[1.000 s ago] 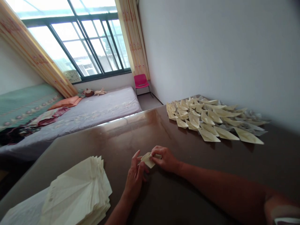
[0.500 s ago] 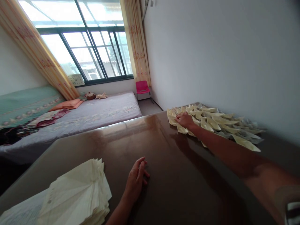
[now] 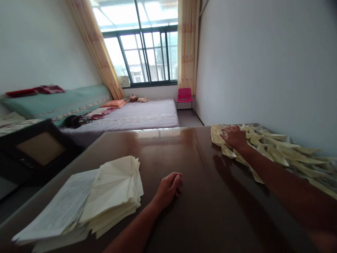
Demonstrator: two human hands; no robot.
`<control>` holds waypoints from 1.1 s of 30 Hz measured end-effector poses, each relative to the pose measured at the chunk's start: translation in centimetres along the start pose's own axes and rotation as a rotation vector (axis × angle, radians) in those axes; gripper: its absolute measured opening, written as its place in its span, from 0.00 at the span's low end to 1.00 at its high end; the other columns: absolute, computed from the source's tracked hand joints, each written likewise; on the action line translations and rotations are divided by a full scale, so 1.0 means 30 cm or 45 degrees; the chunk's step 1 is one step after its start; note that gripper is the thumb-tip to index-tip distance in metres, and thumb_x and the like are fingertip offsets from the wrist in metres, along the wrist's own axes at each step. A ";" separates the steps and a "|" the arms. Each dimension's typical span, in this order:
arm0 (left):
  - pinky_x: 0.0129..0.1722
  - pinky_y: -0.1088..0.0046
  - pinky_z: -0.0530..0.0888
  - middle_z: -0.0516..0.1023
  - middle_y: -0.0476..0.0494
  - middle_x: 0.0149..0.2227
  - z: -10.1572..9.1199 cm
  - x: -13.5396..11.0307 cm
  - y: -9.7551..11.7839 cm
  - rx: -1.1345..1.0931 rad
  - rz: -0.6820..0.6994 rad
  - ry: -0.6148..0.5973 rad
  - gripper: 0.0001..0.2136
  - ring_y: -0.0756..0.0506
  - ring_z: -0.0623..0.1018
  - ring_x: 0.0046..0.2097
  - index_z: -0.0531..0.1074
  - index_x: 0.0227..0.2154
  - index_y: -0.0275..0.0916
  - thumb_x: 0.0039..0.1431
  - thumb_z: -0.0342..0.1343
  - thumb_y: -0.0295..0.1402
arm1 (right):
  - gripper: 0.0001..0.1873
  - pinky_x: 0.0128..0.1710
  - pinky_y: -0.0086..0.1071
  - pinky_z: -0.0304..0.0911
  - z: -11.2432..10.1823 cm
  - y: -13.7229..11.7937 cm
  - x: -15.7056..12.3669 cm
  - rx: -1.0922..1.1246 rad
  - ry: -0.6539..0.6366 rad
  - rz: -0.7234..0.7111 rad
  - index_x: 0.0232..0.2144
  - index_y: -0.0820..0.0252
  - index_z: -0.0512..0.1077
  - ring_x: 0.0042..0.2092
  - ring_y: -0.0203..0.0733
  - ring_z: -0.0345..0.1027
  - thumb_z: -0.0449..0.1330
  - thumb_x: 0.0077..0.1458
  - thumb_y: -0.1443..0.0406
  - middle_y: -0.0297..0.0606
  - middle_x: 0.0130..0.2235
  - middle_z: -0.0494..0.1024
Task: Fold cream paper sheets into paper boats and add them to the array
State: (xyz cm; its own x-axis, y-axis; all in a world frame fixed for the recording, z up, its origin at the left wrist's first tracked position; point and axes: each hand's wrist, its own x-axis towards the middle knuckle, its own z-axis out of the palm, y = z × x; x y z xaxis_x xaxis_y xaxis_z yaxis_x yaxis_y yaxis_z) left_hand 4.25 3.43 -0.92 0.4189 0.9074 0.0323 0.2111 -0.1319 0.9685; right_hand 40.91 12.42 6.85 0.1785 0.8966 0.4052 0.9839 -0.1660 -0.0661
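Observation:
My right hand (image 3: 235, 137) reaches to the far right of the table, over the left end of a spread of folded paper pieces (image 3: 279, 154). These are cream, pointed and boat-like, set close together in rows. Its fingers are bent down and closed on a folded paper piece at the end, partly hidden by the hand. My left hand (image 3: 170, 186) rests on the brown table (image 3: 168, 151) with fingers loosely bent, a little apart and holding nothing. To its left lies a stack of cream paper sheets (image 3: 113, 186) with crease lines.
Printed white sheets (image 3: 61, 200) lie partly under the cream stack. Beyond the table are a bed (image 3: 147, 114), a pink chair (image 3: 185, 95) and a window. A white wall (image 3: 263, 70) runs along the right. A dark cabinet (image 3: 39, 151) stands at the left.
The view has turned left, so everything sits farther right. My right hand stays at the left end of the folded pieces. My left hand's fingers look more curled.

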 end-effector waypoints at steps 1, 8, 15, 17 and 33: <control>0.18 0.81 0.68 0.74 0.45 0.32 0.003 -0.003 0.002 0.018 0.014 -0.011 0.21 0.53 0.72 0.24 0.71 0.42 0.35 0.63 0.44 0.48 | 0.22 0.51 0.50 0.55 0.001 -0.044 -0.038 0.031 0.048 -0.036 0.52 0.63 0.71 0.57 0.57 0.57 0.47 0.63 0.59 0.54 0.54 0.71; 0.27 0.76 0.72 0.78 0.46 0.30 0.027 -0.055 0.087 0.264 0.137 -0.056 0.13 0.50 0.75 0.28 0.76 0.38 0.39 0.59 0.49 0.38 | 0.22 0.53 0.45 0.62 0.123 -0.376 -0.444 0.565 -0.248 -0.764 0.55 0.52 0.68 0.58 0.48 0.62 0.51 0.60 0.55 0.42 0.56 0.72; 0.44 0.70 0.71 0.80 0.47 0.41 -0.249 -0.191 0.333 0.971 0.248 -0.238 0.12 0.42 0.78 0.42 0.78 0.41 0.49 0.52 0.57 0.35 | 0.22 0.55 0.48 0.59 0.144 -0.384 -0.502 0.501 -0.184 -0.775 0.56 0.49 0.67 0.59 0.48 0.61 0.49 0.62 0.55 0.38 0.58 0.70; 0.52 0.69 0.67 0.77 0.47 0.49 -0.396 -0.234 0.358 1.075 0.097 -0.184 0.16 0.41 0.75 0.50 0.75 0.46 0.49 0.53 0.58 0.36 | 0.22 0.55 0.48 0.59 0.142 -0.382 -0.499 0.489 -0.174 -0.779 0.56 0.49 0.67 0.59 0.49 0.60 0.48 0.63 0.56 0.38 0.58 0.69; 0.51 0.70 0.66 0.75 0.44 0.51 -0.714 -0.319 0.264 1.113 -0.411 -0.205 0.30 0.38 0.72 0.51 0.73 0.50 0.45 0.41 0.65 0.47 | 0.22 0.54 0.46 0.58 0.146 -0.377 -0.504 0.468 -0.172 -0.790 0.55 0.50 0.68 0.59 0.48 0.60 0.47 0.63 0.56 0.37 0.59 0.69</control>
State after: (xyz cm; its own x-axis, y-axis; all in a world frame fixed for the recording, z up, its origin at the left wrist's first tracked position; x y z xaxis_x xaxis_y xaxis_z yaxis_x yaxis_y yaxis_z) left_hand -17.01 2.24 11.73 0.3273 0.8951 -0.3028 0.8980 -0.1950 0.3943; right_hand 27.11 2.55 -2.53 -0.4365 0.8276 0.3529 0.8391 0.5160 -0.1721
